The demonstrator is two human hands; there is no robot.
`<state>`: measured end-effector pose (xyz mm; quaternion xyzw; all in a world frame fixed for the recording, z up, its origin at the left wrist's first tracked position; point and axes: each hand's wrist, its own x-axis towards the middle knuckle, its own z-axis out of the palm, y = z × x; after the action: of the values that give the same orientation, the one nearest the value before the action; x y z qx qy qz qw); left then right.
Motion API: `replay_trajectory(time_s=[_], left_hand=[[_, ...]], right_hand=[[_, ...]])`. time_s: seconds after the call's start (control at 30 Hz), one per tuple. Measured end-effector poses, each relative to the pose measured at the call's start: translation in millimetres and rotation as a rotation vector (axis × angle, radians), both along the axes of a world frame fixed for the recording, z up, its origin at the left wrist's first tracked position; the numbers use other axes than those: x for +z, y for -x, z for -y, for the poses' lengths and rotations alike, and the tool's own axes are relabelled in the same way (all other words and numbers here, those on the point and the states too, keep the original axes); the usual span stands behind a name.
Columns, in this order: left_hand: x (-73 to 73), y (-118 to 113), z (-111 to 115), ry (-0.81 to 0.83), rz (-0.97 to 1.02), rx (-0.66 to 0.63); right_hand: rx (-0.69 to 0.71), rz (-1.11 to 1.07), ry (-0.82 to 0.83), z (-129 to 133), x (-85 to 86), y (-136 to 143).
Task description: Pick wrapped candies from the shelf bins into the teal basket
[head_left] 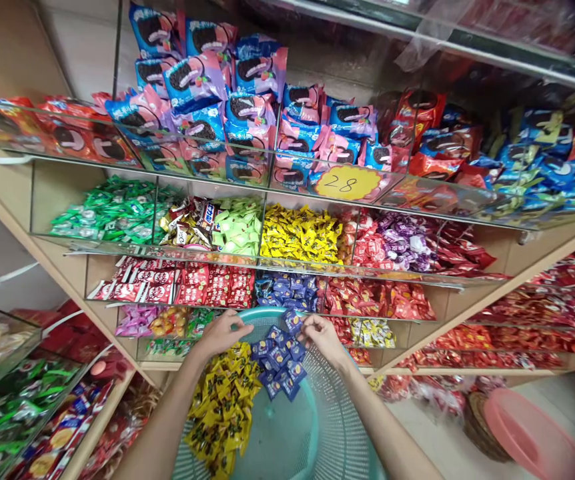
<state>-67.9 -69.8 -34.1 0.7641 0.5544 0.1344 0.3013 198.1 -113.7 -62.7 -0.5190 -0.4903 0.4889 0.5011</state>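
A large teal basket (335,407) stands below the shelves. Yellow packets (225,407) are heaped along its left side, and a smaller group of dark blue packets (278,360) lies near its far middle. My left hand (225,331) is over the far left rim, above the yellow packets, fingers apart and holding nothing. My right hand (320,337) is at the right of the blue packets, its thumb and fingers pinched on the edge of one blue packet (292,321) at the top of the group.
Clear-fronted shelves hold blue-pink packets (195,77), green sweets (117,207), yellow sweets (300,233) and dark blue packets (290,290). A yellow price tag (347,182) reads 28. At the lower right are a pink basin (532,433) and a brown basket (482,427).
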Motion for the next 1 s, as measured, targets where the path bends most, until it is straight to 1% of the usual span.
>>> replay_trajectory(time_s=[0.17,0.3,0.43,0.53,0.63,0.73,0.83,0.9,1.0], left_hand=[[-3.7,1,-2,-0.011,-0.021,-0.012],[-3.2,0,-4,-0.013,-0.028,-0.012],[-1.8,1,-4,-0.005,-0.015,-0.014],[-1.4,1,-3,0.007,-0.015,-0.016],[-1.5,0,-3,0.003,-0.017,-0.007],[-1.3,-1,-3,0.001,-0.012,0.000],[-1.1,-1,-4,0.008,0.003,-0.022],[-1.0,-1,-4,0.009,0.014,-0.027],[-0.8,-2,-3,0.018,0.016,-0.007]], right_hand=[[0.103,0.131,0.114,1,-8.9,0],[0.098,0.197,0.163,0,-11.9,1],[0.078,0.267,0.170,-1,-13.8,0],[0.044,0.429,0.140,-2,-18.6,-1],[0.000,0.704,0.052,0,-21.6,-1],[-0.038,0.941,-0.001,4,-19.1,0],[-0.073,1.076,0.009,7,-12.9,2],[-0.100,1.106,0.011,7,-7.4,3],[-0.155,1.068,0.004,-2,4.6,0]])
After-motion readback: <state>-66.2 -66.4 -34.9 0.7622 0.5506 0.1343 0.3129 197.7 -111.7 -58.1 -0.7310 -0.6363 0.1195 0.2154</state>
